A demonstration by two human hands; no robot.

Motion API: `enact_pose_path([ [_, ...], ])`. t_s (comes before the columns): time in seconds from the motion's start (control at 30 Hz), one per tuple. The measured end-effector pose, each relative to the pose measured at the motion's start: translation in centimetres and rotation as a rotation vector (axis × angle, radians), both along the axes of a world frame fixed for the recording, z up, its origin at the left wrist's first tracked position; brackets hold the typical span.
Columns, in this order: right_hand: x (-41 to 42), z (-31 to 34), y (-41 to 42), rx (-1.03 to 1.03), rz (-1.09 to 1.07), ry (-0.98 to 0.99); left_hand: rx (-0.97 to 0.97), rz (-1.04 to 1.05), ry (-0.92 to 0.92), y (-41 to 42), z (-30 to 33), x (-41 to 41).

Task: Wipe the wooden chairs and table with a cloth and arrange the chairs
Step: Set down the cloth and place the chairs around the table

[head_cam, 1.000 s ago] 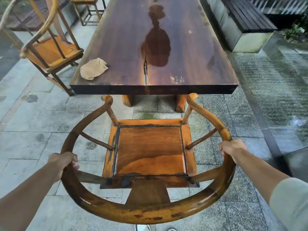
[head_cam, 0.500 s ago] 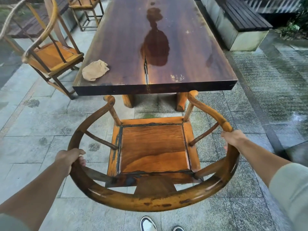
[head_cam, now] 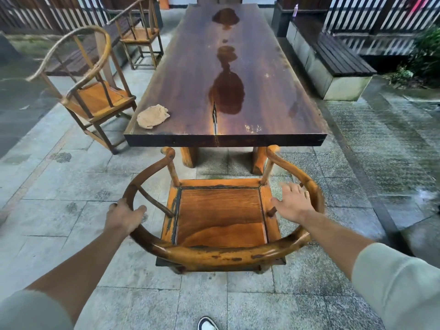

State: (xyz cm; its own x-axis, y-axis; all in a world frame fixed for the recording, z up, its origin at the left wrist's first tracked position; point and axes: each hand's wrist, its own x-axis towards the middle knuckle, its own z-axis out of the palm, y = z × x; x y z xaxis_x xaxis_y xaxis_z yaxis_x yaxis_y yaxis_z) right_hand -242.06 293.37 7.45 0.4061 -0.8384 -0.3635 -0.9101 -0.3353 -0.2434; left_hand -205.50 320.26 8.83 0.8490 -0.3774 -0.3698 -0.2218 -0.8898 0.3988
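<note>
A round-backed wooden chair [head_cam: 223, 254] stands on the paving in front of me, its seat facing the near end of the long dark table [head_cam: 273, 96]. My left hand [head_cam: 123, 216] grips the left side of the curved back rail. My right hand [head_cam: 294, 202] hovers over the right side of the seat with fingers spread, off the rail. A crumpled beige cloth [head_cam: 153, 116] lies on the table's near left corner. Wet patches run down the middle of the tabletop.
A second round-backed chair [head_cam: 95, 96] stands at the table's left side, with a third chair [head_cam: 140, 34] farther back. A slatted bench [head_cam: 338, 58] runs along the right. The stone paving is wet. One shoe [head_cam: 207, 324] shows at the bottom edge.
The chair now stands closer to the table's end. My right hand has let go of the back rail and opened over the seat; my left hand keeps its grip.
</note>
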Motion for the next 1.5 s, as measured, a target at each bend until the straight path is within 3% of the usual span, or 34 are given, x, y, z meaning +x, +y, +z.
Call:
enact_pose_path([
  [0.17,2.7,2.2,4.0,0.04,0.09,-0.139,-0.059,-0.133,-0.037,0.5,2.6,-3.3],
  [0.3,6.8,3.6,6.5,0.072,0.178,-0.173,-0.103,-0.098,-0.056,2.7,4.6,-2.5],
  [0.57,21.6,6.4,12.2,0.054,0.371,-0.245,-0.139,-0.044,-0.13,9.3,6.2,6.8],
  [0.67,25.9,6.7,12.4,0.028,0.411,-0.226,-0.147,-0.116,-0.156,9.9,6.6,9.8],
  [1.07,58.8,9.6,21.1,0.002,0.543,-0.274,-0.023,-0.144,-0.32,20.9,10.2,38.7],
  [1.5,99.9,9.2,10.8,0.0,0.534,-0.345,-0.001,-0.162,-0.453,8.9,14.1,77.7],
])
